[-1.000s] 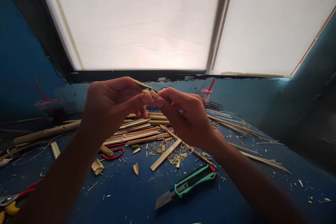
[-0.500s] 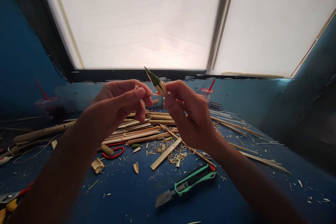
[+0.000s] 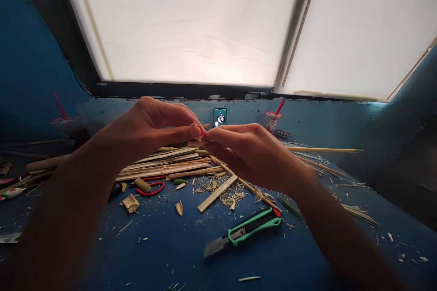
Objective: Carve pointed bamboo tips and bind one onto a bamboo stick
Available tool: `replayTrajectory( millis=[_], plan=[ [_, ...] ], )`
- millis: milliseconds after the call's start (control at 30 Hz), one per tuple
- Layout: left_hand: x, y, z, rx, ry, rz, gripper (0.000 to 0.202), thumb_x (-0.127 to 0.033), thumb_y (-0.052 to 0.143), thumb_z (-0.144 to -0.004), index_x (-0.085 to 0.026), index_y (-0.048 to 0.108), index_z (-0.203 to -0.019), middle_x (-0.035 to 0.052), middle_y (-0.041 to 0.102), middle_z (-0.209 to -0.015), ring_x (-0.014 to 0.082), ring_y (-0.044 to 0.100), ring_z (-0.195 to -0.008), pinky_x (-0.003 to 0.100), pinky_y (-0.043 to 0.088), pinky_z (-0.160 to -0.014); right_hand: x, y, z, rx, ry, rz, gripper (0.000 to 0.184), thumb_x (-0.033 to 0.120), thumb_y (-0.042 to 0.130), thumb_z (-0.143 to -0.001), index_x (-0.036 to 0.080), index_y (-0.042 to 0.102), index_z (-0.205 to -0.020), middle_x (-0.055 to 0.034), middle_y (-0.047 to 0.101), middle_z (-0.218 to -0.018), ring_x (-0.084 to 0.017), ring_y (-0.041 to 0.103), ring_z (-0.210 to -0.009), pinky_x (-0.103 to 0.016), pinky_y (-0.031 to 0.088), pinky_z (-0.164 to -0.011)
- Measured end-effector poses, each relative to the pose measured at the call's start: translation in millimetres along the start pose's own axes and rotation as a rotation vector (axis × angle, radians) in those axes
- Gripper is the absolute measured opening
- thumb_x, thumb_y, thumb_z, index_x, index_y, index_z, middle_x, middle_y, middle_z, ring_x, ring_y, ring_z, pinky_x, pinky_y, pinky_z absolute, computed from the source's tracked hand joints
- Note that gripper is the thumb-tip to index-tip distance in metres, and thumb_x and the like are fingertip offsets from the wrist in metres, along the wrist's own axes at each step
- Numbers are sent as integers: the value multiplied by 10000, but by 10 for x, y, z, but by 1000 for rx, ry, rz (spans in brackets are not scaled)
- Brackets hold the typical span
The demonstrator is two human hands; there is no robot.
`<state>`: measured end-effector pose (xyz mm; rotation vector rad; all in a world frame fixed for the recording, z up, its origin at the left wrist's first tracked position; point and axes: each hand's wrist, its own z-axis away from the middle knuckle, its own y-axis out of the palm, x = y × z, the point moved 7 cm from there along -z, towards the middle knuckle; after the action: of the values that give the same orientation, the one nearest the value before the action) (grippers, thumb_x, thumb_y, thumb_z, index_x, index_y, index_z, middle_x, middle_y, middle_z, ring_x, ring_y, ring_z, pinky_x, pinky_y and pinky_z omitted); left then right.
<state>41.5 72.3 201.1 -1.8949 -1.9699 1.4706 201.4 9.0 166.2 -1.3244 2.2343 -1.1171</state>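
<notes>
In the middle of the view my left hand (image 3: 150,122) and my right hand (image 3: 256,152) meet fingertip to fingertip, raised over the table. My left thumb and forefinger pinch a thin string, of which only a small bit (image 3: 195,124) shows. My right fingers are closed against the left ones, curled around a bamboo piece that they mostly hide. From behind the right hand a slim pale bamboo stick (image 3: 324,149) reaches out to the right. Below the hands lies a box cutter (image 3: 254,227) with a green-edged handle and its blade out.
Split bamboo strips (image 3: 164,163) lie across the back of the blue table (image 3: 164,254). Nearer are shavings (image 3: 232,198), a flat strip (image 3: 216,193), red-handled scissors (image 3: 152,189) and bamboo offcuts (image 3: 130,203). A lit phone (image 3: 220,117) and a cup with a straw (image 3: 272,122) stand by the wall.
My hands have come together and the right hand has turned palm down. The green pointed bamboo piece that stuck up between them is now hidden. The phone has come into view.
</notes>
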Motion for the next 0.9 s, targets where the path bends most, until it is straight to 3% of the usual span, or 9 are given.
replayTrajectory(
  millis=[133,267,400,567,667,767,900],
  plan=[
    [-324,-30,93,-238,251,-348,27,-405,885,-857,-403,889,-884,-1,731,-965,187,671,-830,273,533,-746,-137,22,-56,-42,128,42,306,289,497,-1150,139,758,-1093,-67,762,-917,-123,602,-726,-298,366,-672],
    [-516,61,170,-280,388,-474,60,-418,824,-932,-418,876,-902,-14,737,-907,187,658,-800,314,482,-719,-249,-113,-58,-186,221,51,281,300,558,-1117,148,790,-1077,-30,721,-798,-107,518,-640,-286,337,-633],
    [-552,150,178,-215,425,-466,113,-369,786,-978,-389,862,-897,-37,803,-866,187,710,-773,349,522,-709,-223,-187,-49,-254,184,-55,255,340,611,-1104,171,800,-1076,28,647,-699,-82,435,-588,-258,352,-624],
    [-544,68,299,-462,613,-690,101,-299,820,-964,-397,842,-948,-53,767,-781,167,647,-679,399,468,-677,-261,-243,-24,-391,256,-329,257,405,674,-1076,183,804,-1082,28,635,-773,-84,419,-653,-244,426,-658],
    [-476,79,331,-520,662,-743,130,-281,807,-963,-402,837,-925,-83,760,-737,136,608,-608,387,414,-606,-260,-220,-49,-381,247,-506,316,483,737,-1032,179,821,-1053,23,594,-747,-93,446,-683,-238,451,-638],
    [-405,62,288,-595,569,-581,159,-253,825,-944,-411,842,-932,-118,766,-737,102,624,-605,354,426,-591,-246,-188,-81,-371,216,-683,352,524,783,-988,176,824,-1020,31,566,-716,-85,450,-650,-232,445,-590],
    [-155,49,117,-633,271,63,101,-295,918,-823,-355,838,-811,-97,749,-705,97,639,-569,316,496,-559,-197,-152,-116,-367,145,-837,336,514,816,-962,180,803,-993,33,591,-727,-79,501,-652,-224,445,-570]
  ],
)
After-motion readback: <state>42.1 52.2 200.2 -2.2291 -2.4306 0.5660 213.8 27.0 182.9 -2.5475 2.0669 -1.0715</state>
